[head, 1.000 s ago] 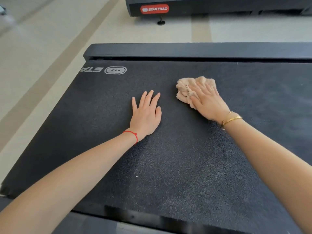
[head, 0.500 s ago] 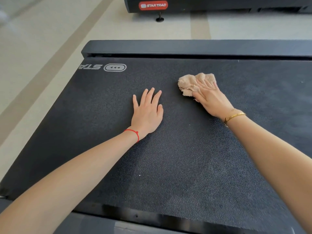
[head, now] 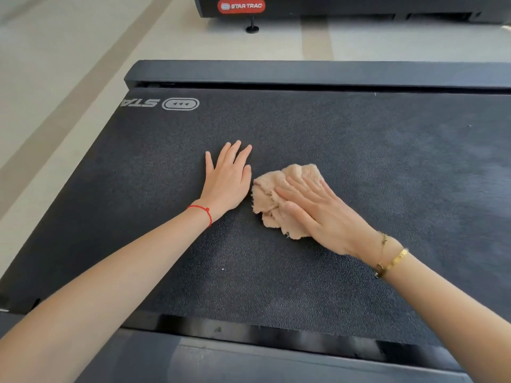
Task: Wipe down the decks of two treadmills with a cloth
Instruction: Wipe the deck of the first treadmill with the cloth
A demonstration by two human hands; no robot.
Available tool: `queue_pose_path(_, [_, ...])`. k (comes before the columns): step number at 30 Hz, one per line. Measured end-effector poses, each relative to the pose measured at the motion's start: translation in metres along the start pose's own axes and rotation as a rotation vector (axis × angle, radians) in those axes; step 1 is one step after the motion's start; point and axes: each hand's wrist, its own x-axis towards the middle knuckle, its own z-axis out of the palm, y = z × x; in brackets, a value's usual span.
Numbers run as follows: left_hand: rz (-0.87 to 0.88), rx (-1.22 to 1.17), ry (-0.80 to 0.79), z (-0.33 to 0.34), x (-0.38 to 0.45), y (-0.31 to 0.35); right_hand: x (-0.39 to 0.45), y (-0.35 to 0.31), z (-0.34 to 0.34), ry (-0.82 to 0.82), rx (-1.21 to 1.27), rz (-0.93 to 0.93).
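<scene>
The beige cloth [head: 279, 197] is bunched on the black treadmill deck [head: 373, 161], near its middle. It is pressed down by the right hand [head: 320, 214], whose fingers are laid straight across it. The left hand [head: 228, 181] is placed flat on the deck just beside the cloth, fingers extended and slightly spread. A second treadmill [head: 345, 6] is seen beyond the deck's far edge.

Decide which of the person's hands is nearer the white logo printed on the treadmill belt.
Left. The left hand lies flat just below the logo; the right hand presses the cloth farther right.
</scene>
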Motion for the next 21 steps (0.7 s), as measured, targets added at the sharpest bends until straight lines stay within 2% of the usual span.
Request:
queue_pose_path(4, [-0.007,0.051,0.014,-0.002,-0.015,-0.008,0.030,0.011,0.012,0.079,-0.197,0.104])
queue_pose_path(9, [-0.021,0.068,0.034,0.002,-0.022,-0.010,0.068,0.020,0.012,0.121,-0.229,0.215])
queue_pose_path(13, [-0.023,0.076,0.047,0.004,-0.023,-0.009,0.060,0.012,0.013,0.131,-0.209,0.204])
queue_pose_path(18, [-0.021,0.080,0.053,0.003,-0.024,-0.008,0.020,0.005,0.023,0.127,-0.232,0.098])
queue_pose_path(21, [-0.026,0.091,0.038,0.002,-0.024,-0.008,0.035,0.032,0.006,0.154,-0.228,0.189])
